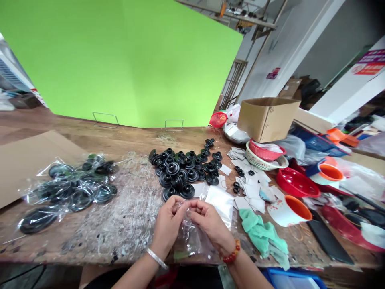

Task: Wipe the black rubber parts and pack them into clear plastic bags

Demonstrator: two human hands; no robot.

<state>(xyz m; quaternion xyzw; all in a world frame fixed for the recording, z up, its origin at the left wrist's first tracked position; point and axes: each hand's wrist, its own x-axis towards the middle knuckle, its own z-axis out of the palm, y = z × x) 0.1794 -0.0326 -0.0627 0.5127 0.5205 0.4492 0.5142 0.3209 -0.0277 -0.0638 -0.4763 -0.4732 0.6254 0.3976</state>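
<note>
My left hand (172, 216) and my right hand (207, 220) meet near the front edge of the bench, fingers pinched on the top of a clear plastic bag (192, 237). The bag hangs down between my wrists; whether anything lies in it I cannot tell. Just beyond my fingertips is a heap of black round stepped knobs (180, 168). A stack of clear bags (221, 202) lies beside my right hand. Off to the left, several black round parts in clear bags (76, 184) are piled together.
Small white cards (251, 186) are scattered right of the heap. Beyond them stand a cardboard box (267, 116), a white basket (261, 158) and a red tray (296, 182). A green cloth (264, 233) and a white-orange cup (288, 210) lie nearer. A green panel (132, 60) rises behind.
</note>
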